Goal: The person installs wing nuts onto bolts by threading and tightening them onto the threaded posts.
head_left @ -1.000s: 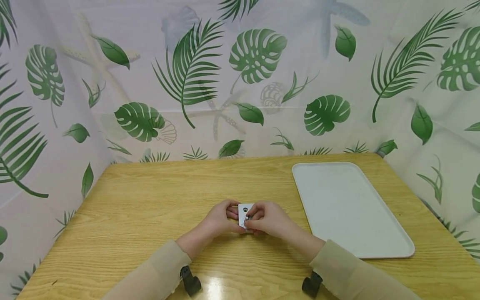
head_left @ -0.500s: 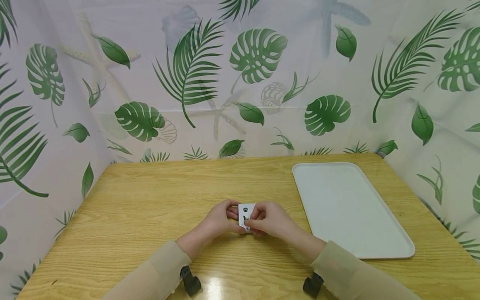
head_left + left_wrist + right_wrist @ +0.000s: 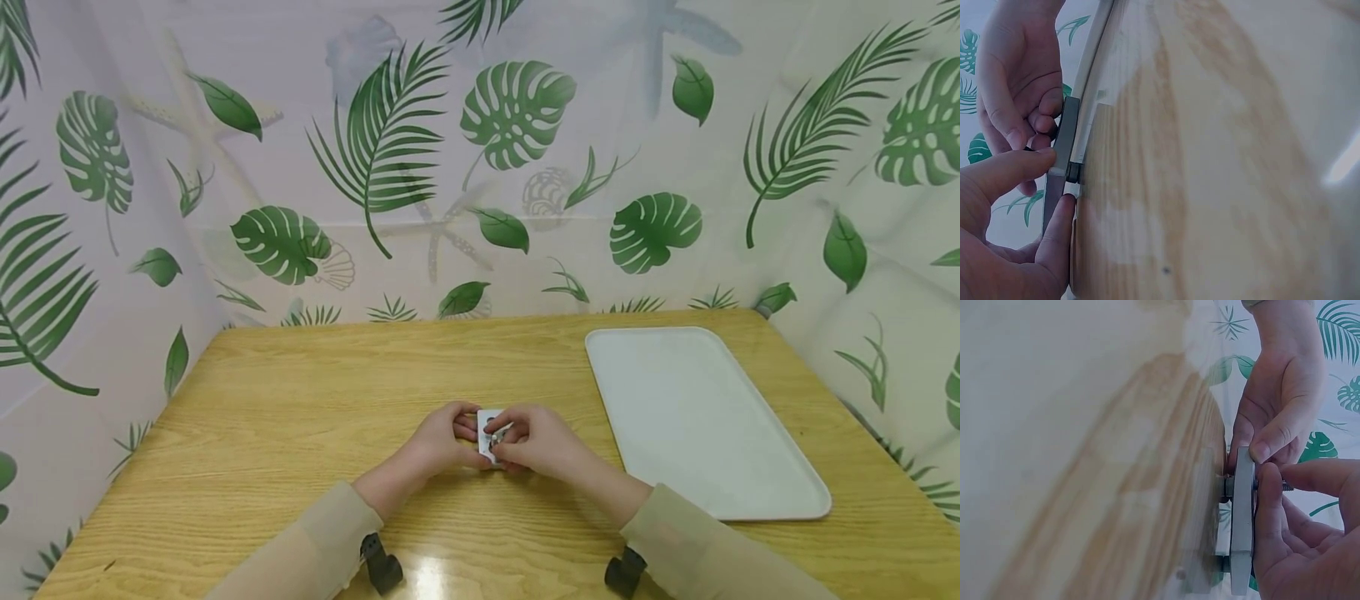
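Observation:
A small pale rectangular plate [image 3: 483, 417] is held just over the table's middle. My left hand [image 3: 442, 437] grips its left side, thumb on the top face and a finger beneath, as the left wrist view shows along the plate [image 3: 1070, 128]. Thumb and index finger of my right hand [image 3: 543, 437] curl around a small threaded bolt [image 3: 1287, 485] that sticks up from the top face. Seen edge-on in the right wrist view, the plate [image 3: 1243, 512] has short bolt ends [image 3: 1225, 564] on its underside. My right fingers cover part of the top.
A white tray [image 3: 697, 417] lies on the right side of the wooden table [image 3: 322, 392]. A leaf-printed cloth [image 3: 420, 167] hangs behind the table and along both sides.
My right index finger has moved up and left over the plate, spreading from the thumb around the bolt. My left hand and the plate stay nearly where they were.

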The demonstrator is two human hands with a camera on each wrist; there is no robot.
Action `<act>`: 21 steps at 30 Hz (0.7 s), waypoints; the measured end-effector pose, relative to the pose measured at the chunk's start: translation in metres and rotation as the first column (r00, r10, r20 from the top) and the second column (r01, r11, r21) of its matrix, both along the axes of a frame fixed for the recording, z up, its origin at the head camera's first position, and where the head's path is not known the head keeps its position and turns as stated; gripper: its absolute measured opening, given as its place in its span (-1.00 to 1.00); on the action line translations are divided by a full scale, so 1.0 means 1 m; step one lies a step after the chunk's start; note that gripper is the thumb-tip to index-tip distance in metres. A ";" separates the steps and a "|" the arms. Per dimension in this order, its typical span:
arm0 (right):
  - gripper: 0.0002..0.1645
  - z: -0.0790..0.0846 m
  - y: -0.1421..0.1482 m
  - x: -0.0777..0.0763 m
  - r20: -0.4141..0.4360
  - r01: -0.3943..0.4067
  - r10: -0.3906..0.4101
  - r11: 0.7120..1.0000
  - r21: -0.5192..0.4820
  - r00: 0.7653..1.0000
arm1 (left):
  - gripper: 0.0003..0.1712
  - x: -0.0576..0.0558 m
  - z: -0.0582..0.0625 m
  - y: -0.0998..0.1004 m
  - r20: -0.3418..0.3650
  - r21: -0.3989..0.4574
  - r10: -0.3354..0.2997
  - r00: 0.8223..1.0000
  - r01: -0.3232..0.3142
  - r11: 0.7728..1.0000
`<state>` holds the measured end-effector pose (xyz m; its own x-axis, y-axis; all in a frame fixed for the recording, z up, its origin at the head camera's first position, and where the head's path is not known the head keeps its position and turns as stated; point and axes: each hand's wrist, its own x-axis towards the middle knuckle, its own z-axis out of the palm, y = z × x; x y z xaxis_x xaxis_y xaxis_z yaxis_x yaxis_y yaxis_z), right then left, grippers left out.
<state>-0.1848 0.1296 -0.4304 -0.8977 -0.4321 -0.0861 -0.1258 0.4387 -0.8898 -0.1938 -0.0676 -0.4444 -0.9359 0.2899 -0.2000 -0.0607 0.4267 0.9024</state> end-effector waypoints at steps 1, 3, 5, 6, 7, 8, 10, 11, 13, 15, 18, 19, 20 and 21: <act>-0.69 0.000 0.000 0.000 0.005 0.004 -0.004 1.000 0.000 1.000 | -0.08 0.000 0.001 0.000 -0.004 0.001 0.000 1.000 0.000 1.000; -0.69 0.001 -0.001 0.001 0.015 0.022 -0.022 1.000 0.007 1.000 | -0.09 0.001 0.001 0.000 -0.013 0.005 -0.001 1.000 0.001 1.000; -0.71 0.002 -0.002 0.001 0.024 0.043 -0.043 0.999 0.013 0.999 | -0.09 0.001 0.002 0.000 -0.018 0.006 0.003 1.000 -0.002 1.000; -0.72 0.002 -0.003 0.001 0.027 0.055 -0.055 0.998 0.018 0.998 | -0.09 0.001 0.002 0.000 -0.018 0.007 0.004 1.000 -0.004 1.000; -0.73 0.002 -0.003 0.002 0.031 0.065 -0.066 0.998 0.022 0.997 | -0.09 0.001 0.002 0.000 -0.018 0.008 0.005 1.000 -0.005 1.000; -0.75 0.002 -0.004 0.002 0.037 0.078 -0.079 0.997 0.024 0.996 | -0.09 0.001 0.002 0.000 -0.017 0.008 0.004 1.000 -0.004 1.000; -0.78 0.002 -0.005 0.002 0.048 0.102 -0.103 0.995 0.022 0.994 | -0.08 0.000 0.001 0.001 -0.013 0.007 0.005 1.000 -0.005 1.000; -0.80 0.002 -0.005 0.002 0.052 0.112 -0.113 0.993 0.022 0.992 | -0.08 0.000 0.000 0.001 -0.013 0.005 0.003 1.000 -0.003 1.000; -0.82 0.001 -0.005 0.001 0.058 0.125 -0.126 0.992 0.023 0.990 | -0.08 -0.001 -0.001 0.001 -0.008 0.007 0.001 1.000 -0.001 1.000; -0.83 0.000 -0.005 0.001 0.058 0.135 -0.136 0.991 0.021 0.989 | -0.08 -0.001 -0.001 0.001 -0.006 0.006 0.001 1.000 -0.001 1.000; -0.84 -0.001 -0.004 0.001 0.050 0.136 -0.137 0.990 0.027 0.989 | -0.07 -0.001 -0.002 0.000 -0.008 0.008 -0.001 1.000 0.001 1.000; -0.84 -0.001 -0.003 0.001 0.047 0.136 -0.137 0.990 0.029 0.989 | -0.07 -0.002 -0.002 0.000 -0.009 0.007 -0.001 1.000 0.001 1.000; -0.84 -0.001 -0.003 0.001 0.045 0.136 -0.137 0.990 0.029 0.990 | -0.07 -0.002 -0.002 0.000 -0.011 0.008 0.000 1.000 0.000 1.000; -0.84 -0.001 -0.002 0.001 0.042 0.135 -0.137 0.990 0.032 0.990 | -0.07 -0.002 -0.003 0.000 -0.012 0.009 0.000 1.000 0.000 1.000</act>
<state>-0.1835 0.1276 -0.4314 -0.9431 -0.3030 -0.1369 -0.0247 0.4744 -0.8800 -0.1955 -0.0676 -0.4470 -0.9383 0.2914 -0.1863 -0.0500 0.4185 0.9068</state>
